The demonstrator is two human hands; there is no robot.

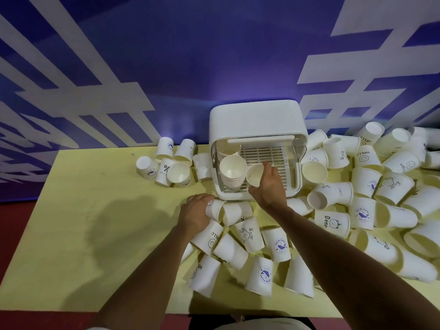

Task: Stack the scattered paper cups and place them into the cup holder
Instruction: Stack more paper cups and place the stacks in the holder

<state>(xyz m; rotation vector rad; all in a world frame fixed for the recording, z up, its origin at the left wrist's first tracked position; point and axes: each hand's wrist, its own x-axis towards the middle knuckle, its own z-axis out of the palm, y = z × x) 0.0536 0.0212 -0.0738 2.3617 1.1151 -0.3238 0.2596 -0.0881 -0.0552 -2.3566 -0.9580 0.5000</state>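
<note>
A white cup holder box [254, 120] with its lid raised stands at the back of the yellow table [95, 222]. Inside, on the slatted tray, a stack of paper cups [232, 173] stands at the left. My right hand [267, 186] grips a single paper cup [254, 175] over the tray, beside the stack. My left hand [196, 210] grips another paper cup [215, 209] lying on the table in front of the box. Many white printed cups lie scattered around.
A heap of loose cups [371, 186] covers the right side of the table. A smaller group [171, 160] sits left of the box. More cups [250, 253] lie between my forearms. A blue and white wall stands behind the table.
</note>
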